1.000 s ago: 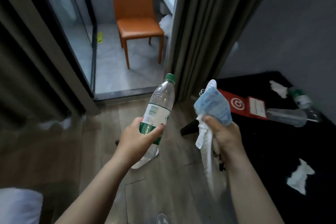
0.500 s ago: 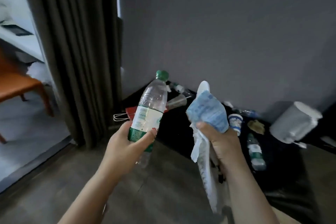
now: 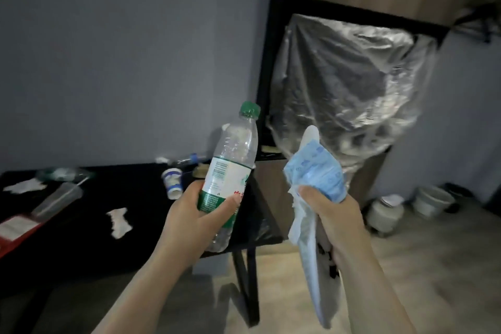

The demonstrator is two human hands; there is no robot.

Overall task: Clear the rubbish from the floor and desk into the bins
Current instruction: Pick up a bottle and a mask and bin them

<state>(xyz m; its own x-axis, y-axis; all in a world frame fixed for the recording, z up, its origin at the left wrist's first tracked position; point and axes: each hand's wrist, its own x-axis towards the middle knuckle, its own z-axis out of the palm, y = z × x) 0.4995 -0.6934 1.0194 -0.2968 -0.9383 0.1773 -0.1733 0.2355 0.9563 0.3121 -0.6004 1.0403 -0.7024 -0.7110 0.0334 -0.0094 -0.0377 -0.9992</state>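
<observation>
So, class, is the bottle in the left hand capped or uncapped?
Capped: a green cap sits on the neck of the bottle, which the left hand holds near upright.

left hand [image 3: 195, 216]: bare | right hand [image 3: 334, 215]: bare | left forearm [image 3: 146, 289]: bare to frame edge | right forearm [image 3: 379, 293]: same

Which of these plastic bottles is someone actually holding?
The green-capped bottle with the white-and-green label, gripped low down by the left hand. The blue-capped bottle is untouched, lying on the black desk by the wall.
</observation>
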